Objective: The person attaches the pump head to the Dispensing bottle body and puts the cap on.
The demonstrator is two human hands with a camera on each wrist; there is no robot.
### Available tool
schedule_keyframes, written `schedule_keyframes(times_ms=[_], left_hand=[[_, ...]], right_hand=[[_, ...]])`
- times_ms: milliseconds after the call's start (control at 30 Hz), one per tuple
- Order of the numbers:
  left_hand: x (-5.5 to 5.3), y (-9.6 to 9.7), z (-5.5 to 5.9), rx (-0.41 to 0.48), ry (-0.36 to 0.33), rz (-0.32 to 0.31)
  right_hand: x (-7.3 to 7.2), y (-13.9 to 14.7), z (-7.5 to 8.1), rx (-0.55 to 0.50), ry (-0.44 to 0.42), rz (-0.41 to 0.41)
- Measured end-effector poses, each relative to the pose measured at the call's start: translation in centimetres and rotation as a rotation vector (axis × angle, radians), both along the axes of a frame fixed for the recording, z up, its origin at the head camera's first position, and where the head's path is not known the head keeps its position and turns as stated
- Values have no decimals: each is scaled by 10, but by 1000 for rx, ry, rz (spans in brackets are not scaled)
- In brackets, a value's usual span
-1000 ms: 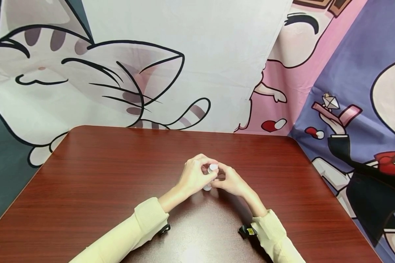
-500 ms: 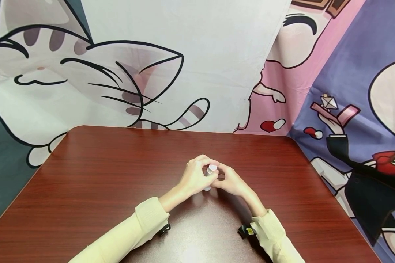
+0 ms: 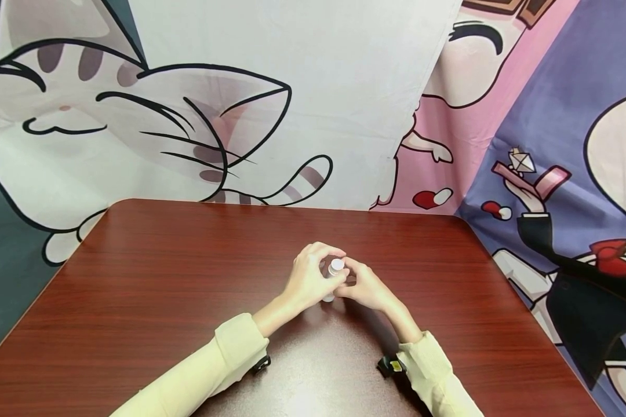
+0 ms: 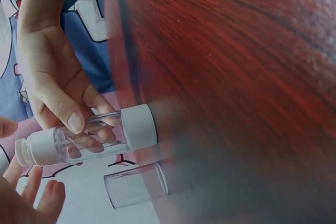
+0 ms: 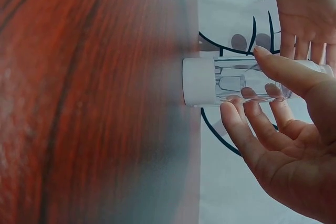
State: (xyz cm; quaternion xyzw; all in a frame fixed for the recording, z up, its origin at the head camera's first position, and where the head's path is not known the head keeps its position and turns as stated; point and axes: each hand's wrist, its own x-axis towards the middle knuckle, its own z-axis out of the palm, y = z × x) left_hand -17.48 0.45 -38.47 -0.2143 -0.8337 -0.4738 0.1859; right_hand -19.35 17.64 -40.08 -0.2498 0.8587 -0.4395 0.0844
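Observation:
A small clear bottle (image 3: 336, 266) with a white base and a stepped white top (image 4: 38, 149) stands upright on the table. My right hand (image 3: 367, 287) holds its clear body, thumb on one side and fingers on the other, as the right wrist view shows (image 5: 294, 145). Around the white top, my left hand (image 3: 309, 277) curves with thumb and fingers spread. Its fingers (image 4: 50, 198) are apart from the bottle in the left wrist view. A clear, hollow cap (image 4: 136, 186) stands behind the bottle there and is hidden by the hands in the head view.
The glossy red-brown wooden table (image 3: 177, 260) extends around both hands. Behind it hangs a printed cloth (image 3: 344, 104) with cartoon figures. Dark wrist devices (image 3: 391, 366) sit under both pale sleeves (image 3: 224, 353).
My left fingers have lifted and spread slightly away from the bottle's white top, which shows more fully now. The right hand and the bottle have stayed about where they were.

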Motion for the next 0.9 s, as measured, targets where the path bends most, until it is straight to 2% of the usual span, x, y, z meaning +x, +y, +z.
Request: schedule_keyframes(times_ms=[167, 333, 500, 667, 900], left_hand=[[1, -1, 2, -2, -24, 49], [2, -1, 2, -13, -33, 52], [3, -3, 2, -7, -30, 21], [3, -4, 1, 21, -57, -27], [2, -5, 0, 23, -47, -47]], right_hand=[[0, 0, 0, -7, -18, -11], [0, 0, -1, -9, -4, -1], [0, 0, -1, -17, -4, 7], [0, 0, -2, -38, -34, 12], [0, 0, -2, -44, -18, 30]])
